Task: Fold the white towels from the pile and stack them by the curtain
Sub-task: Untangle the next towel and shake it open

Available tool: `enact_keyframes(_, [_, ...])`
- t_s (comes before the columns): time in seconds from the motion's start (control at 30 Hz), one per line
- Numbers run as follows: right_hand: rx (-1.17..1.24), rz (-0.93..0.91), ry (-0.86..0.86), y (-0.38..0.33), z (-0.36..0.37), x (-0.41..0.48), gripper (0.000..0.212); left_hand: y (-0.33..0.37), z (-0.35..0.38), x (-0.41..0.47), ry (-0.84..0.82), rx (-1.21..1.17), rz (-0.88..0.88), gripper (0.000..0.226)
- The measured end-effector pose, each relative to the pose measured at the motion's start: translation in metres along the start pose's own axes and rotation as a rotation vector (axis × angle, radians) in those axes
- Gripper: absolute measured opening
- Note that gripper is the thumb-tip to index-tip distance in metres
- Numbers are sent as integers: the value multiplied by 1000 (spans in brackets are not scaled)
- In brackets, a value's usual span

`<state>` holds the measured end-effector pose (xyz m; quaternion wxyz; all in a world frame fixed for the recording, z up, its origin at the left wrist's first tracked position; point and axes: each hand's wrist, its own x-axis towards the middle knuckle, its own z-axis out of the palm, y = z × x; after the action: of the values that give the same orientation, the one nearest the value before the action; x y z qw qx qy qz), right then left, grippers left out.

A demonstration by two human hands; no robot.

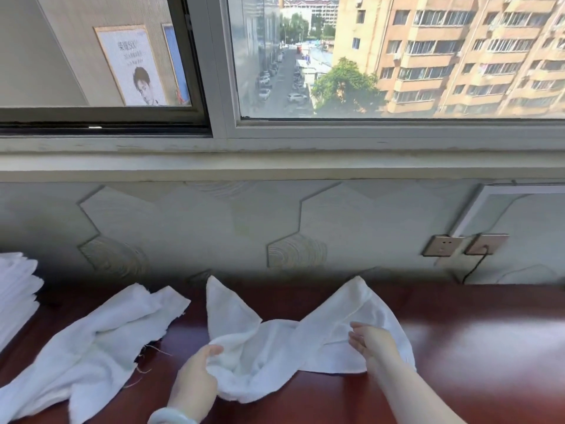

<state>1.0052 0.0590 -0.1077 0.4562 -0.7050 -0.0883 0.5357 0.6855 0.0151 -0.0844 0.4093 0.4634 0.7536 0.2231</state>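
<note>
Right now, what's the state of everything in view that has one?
middle towel: unfolded, twisted, bunched at its left end.
left hand: grips the middle towel's bunched end.
right hand: fingers straight, resting on the middle towel's right half.
left towel: unfolded, crumpled, untouched.
folded stack: folded, piled at the far left edge.
left socket: nothing plugged in.
right socket: black cable plugged in.

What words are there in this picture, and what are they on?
Poster in the window: a few lines of print at its top, too blurred to read.
Towel: no label shows.
Sockets: no writing shows.
</note>
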Motion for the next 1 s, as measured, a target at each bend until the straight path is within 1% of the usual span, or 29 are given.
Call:
enact_keyframes(0.07, [-119,-45,-78,1,8,6,29,-8,0,-1,-22,84,-1,59])
enact_keyframes(0.1, [-235,-85,-129,6,14,8,33,-12,0,-1,-27,145,0,60])
enact_keyframes(0.13, [-399,-157,-178,13,21,7,36,-12,-1,-2,-31,214,2,61])
enact_keyframes(0.2, [-886,-409,-288,34,30,11,40,-7,-1,-2,-29,339,-16,62])
enact_keyframes(0.27, [-1300,-589,-332,59,31,14,48,3,-1,-2,-28,416,-12,60])
enact_keyframes(0.33, [-1409,-659,-360,71,29,3,54,10,1,1,-33,442,32,47])
enact_keyframes(0.37, [-1407,-623,-368,68,28,-7,50,12,2,4,-39,422,47,40])
enact_keyframes(0.47, [-1410,-339,-313,48,19,-15,25,9,4,17,-57,260,79,21])
enact_keyframes(0.5, [-1395,-263,-280,42,15,-13,24,8,4,21,-72,202,78,19])
enact_keyframes(0.53, [-1361,-233,-208,37,10,-9,26,7,5,24,-99,177,67,19])
enact_keyframes(0.6, [-1127,-219,-26,36,0,3,22,3,8,30,-138,235,16,16])
enact_keyframes(0.63, [-973,-222,56,37,-3,10,19,1,11,31,-161,301,-11,19])
enact_keyframes(0.67, [-851,-227,115,39,-5,14,18,-1,14,34,-193,362,-41,30])
enact_keyframes(0.7, [-790,-234,139,39,-2,16,17,-4,17,36,-222,388,-77,44])
enact_keyframes(0.73, [-774,-243,135,39,1,16,20,-6,21,36,-250,383,-112,55])
enact_keyframes(0.77, [-771,-259,115,39,7,14,24,-7,25,37,-245,368,-131,58])
enact_keyframes(0.8, [-770,-276,89,40,13,12,27,-8,28,39,-226,354,-133,54])
enact_keyframes(0.87, [-774,-273,39,42,24,9,30,-1,33,35,-170,281,-138,35])
enact_keyframes(0.9, [-784,-250,25,44,28,7,30,1,36,36,-155,206,-154,24])
enact_keyframes(0.93, [-803,-224,9,46,32,4,31,1,39,38,-148,109,-188,20])
enact_keyframes(0.97, [-814,-204,-6,48,35,2,31,-4,44,43,-157,-34,-270,32])
enact_keyframes(1.0, [-804,-198,-20,49,37,0,32,-15,50,54,-158,-206,-349,54])
